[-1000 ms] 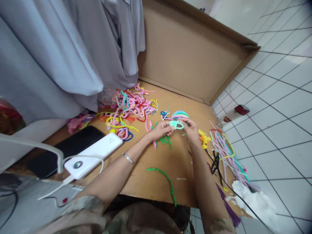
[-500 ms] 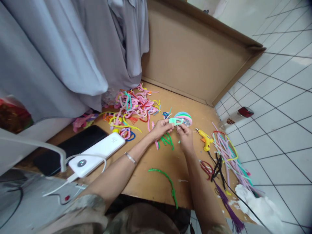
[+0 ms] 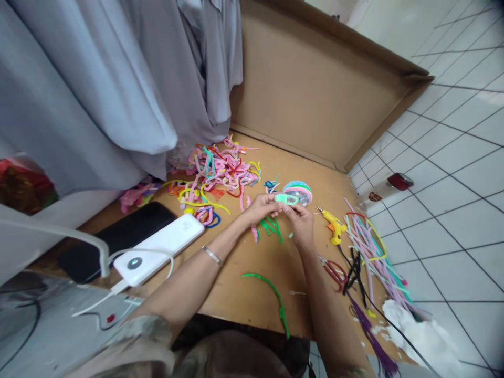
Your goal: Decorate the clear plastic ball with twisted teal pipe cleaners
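A mint-green pipe cleaner point(image 3: 290, 199), bent into a loop with a tight wrapped or folded part at its left, is held above the table between both hands. My left hand point(image 3: 263, 208) pinches the wrapped end, fingers closed. Just below the loop, my right hand point(image 3: 301, 219) has thumb and finger closed against it. Behind the hands lies a clear round container with coloured bands point(image 3: 298, 190). Short green pipe cleaners point(image 3: 271, 226) lie beneath the hands, and a longer curved green pipe cleaner point(image 3: 275, 296) rests near the table's front edge.
A yellow glue gun point(image 3: 334, 226), red-handled scissors point(image 3: 336, 274) and a bundle of lilac pipe cleaners point(image 3: 372, 247) lie at right. Left are a white power bank point(image 3: 161, 247), a black phone point(image 3: 118, 236) and a tangled pipe-cleaner pile point(image 3: 224, 168). A cardboard panel point(image 3: 299, 84) stands behind.
The mint loop has turned slightly and looks rounder. My right fingers have shifted a little beneath it. The whole view has moved slightly; the other things lie as before.
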Demonstrator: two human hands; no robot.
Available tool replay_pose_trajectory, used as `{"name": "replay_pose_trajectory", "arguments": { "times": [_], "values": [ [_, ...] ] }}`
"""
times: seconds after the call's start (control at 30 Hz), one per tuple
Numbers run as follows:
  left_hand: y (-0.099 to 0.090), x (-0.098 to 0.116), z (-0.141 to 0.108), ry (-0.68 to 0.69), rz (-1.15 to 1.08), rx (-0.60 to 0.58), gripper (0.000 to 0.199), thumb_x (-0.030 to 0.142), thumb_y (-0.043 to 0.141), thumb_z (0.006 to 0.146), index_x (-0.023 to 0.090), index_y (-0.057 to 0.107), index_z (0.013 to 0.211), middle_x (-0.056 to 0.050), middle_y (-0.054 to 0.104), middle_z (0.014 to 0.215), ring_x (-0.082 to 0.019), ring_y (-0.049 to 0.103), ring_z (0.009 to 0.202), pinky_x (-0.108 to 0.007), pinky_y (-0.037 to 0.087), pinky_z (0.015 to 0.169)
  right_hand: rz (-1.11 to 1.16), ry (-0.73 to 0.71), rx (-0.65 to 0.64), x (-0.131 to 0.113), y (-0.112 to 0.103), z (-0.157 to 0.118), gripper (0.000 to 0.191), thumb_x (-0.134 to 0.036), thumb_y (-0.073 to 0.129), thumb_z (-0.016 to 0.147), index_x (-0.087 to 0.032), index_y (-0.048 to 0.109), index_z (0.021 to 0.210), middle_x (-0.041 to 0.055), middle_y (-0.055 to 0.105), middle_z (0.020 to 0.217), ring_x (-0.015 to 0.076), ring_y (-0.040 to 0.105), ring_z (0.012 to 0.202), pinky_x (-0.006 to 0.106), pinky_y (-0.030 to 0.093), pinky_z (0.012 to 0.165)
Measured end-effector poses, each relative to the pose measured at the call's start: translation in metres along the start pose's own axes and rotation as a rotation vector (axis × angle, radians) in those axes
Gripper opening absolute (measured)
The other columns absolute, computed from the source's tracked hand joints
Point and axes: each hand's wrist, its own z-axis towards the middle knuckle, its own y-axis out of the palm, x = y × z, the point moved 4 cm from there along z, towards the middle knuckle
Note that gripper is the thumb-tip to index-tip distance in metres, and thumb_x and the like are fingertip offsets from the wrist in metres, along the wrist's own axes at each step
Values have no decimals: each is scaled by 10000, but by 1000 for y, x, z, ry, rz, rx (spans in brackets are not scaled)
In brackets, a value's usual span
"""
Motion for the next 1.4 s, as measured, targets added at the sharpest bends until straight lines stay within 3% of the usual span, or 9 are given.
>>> {"name": "replay_pose_trajectory", "arguments": {
  "times": [0.47, 0.67, 0.97, 1.4],
  "values": [
    [1, 4, -4, 16, 113, -125, 468, 536, 765, 613, 140, 521, 666, 58, 468, 552, -51, 403, 483, -197, 316, 487, 74, 137, -16, -3, -4, -4, 227, -377, 706, 606, -173, 610, 576, -51, 464, 492, 90, 373, 505, 239, 351, 516],
    [-1, 6, -3, 45, 145, -12, 474, 531, 779, 609, 126, 586, 761, 37, 526, 610, -68, 446, 538, -199, 346, 528, 82, 193, 36, 3, -6, -3, 266, -404, 710, 606, -171, 585, 577, -72, 391, 458, 65, 290, 455, 220, 254, 456],
    [-3, 2, 3, 147, 126, 161, 468, 552, 777, 596, 120, 642, 715, 21, 558, 606, -76, 445, 553, -219, 365, 568, 85, 191, 51, 12, -4, -1, 273, -412, 733, 583, -167, 612, 609, -61, 460, 505, 83, 373, 516, 237, 306, 525],
    [-3, 2, 2, 188, -6, 50, 452, 408, 843, 586, 131, 575, 821, 21, 577, 701, -75, 525, 622, -189, 405, 599, 140, 210, -2, 16, -5, -3, 350, -471, 726, 617, -182, 541, 548, -69, 388, 446, 68, 298, 458, 232, 222, 471]
  ]
}}
